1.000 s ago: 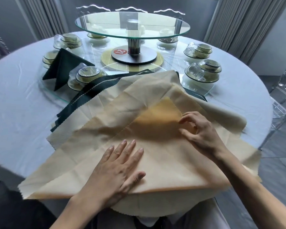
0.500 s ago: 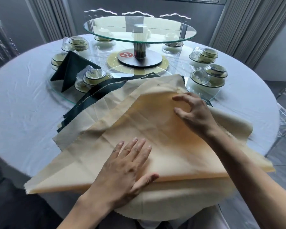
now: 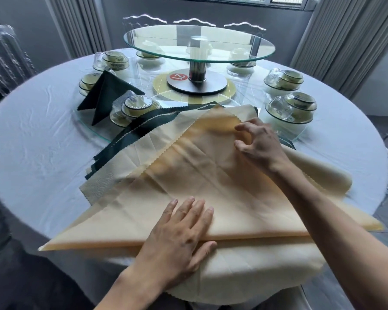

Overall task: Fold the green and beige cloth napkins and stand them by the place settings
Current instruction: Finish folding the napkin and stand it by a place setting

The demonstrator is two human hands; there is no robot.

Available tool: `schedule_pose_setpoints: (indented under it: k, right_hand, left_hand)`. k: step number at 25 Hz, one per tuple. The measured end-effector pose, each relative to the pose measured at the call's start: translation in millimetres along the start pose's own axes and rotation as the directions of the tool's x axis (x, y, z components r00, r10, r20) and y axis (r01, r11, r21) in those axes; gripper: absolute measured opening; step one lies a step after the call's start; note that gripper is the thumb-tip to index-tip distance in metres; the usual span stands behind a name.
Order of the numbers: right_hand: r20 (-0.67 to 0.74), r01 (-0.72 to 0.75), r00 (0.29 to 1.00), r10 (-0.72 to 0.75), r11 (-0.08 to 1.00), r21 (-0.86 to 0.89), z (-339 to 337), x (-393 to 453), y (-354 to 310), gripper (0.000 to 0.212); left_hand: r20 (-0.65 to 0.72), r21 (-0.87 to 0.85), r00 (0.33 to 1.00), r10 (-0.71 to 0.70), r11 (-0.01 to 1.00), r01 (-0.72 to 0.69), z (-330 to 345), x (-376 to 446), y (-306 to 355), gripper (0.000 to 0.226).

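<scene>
A beige napkin (image 3: 199,175) lies folded into a triangle on a pile of flat beige and green napkins (image 3: 148,126) at the table's near edge. My left hand (image 3: 179,233) presses flat on its long folded edge near me. My right hand (image 3: 260,144), fingers curled, pinches the napkin's far corner over the pile. One folded green napkin (image 3: 105,95) stands by a place setting at the left.
Stacked bowls with glasses sit round a low glass ring: near left (image 3: 134,106), far left (image 3: 114,60), right (image 3: 293,108). A raised glass turntable (image 3: 199,44) stands in the middle. The round table wears a white cloth (image 3: 43,135). Clear chairs stand behind.
My right hand has carried the napkin's corner away from me toward the far side, closing the cloth into a triangle. My left hand has stayed pressed on the fold.
</scene>
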State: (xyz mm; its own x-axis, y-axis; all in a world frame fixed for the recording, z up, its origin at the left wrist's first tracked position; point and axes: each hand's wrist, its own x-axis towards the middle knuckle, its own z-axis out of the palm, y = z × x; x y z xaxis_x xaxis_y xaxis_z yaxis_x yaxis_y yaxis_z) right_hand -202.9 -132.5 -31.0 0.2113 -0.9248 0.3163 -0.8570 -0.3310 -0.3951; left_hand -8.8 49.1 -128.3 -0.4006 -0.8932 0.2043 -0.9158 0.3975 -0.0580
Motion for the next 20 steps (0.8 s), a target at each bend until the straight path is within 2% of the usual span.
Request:
schedule_pose_setpoints:
  k: [5, 9, 11, 13, 16, 18, 20]
  right_hand:
    - [0.013, -0.015, 1.000, 0.015, 0.999, -0.051, 2.9, 10.3, -1.9, 0.043]
    - [0.059, -0.019, 0.998, 0.028, 0.988, -0.155, 4.0, 14.7, -2.6, 0.047]
    - [0.016, 0.012, 1.000, -0.009, 0.978, -0.209, 2.9, 3.1, -6.2, 0.052]
    - [-0.093, 0.065, 0.992, -0.083, 0.980, -0.187, 3.1, -27.6, -12.7, 0.052]
    - [-0.188, 0.120, 0.974, -0.125, 0.992, -0.035, 10.1, -99.2, -22.6, 0.036]
    - [-0.135, 0.083, 0.988, -0.079, 0.996, 0.027, 22.1, -145.1, -22.9, 0.032]
    - [-0.050, 0.027, 0.998, -0.027, 1.000, -0.009, 35.9, -175.8, -18.6, 0.038]
  left_hand:
    - [-0.013, -0.014, 1.000, 0.001, 1.000, -0.001, -0.9, 3.2, 0.3, 0.060]
    - [-0.007, -0.042, 1.000, -0.009, 0.999, 0.009, -0.7, 7.7, -2.1, 0.061]
    - [-0.016, -0.045, 1.000, -0.010, 0.999, 0.009, 1.2, 7.8, -5.2, 0.059]
    - [-0.016, -0.056, 1.000, -0.006, 0.998, 0.005, 2.5, 6.8, -7.0, 0.057]
    - [-0.031, -0.066, 1.000, -0.004, 0.998, 0.002, -3.8, 0.7, -0.1, 0.054]
    - [-0.033, -0.066, 0.999, -0.004, 0.998, 0.002, -6.5, -4.1, 9.3, 0.053]
    - [-0.034, -0.061, 0.999, -0.027, 0.998, 0.025, -4.0, -8.1, 16.1, 0.054]
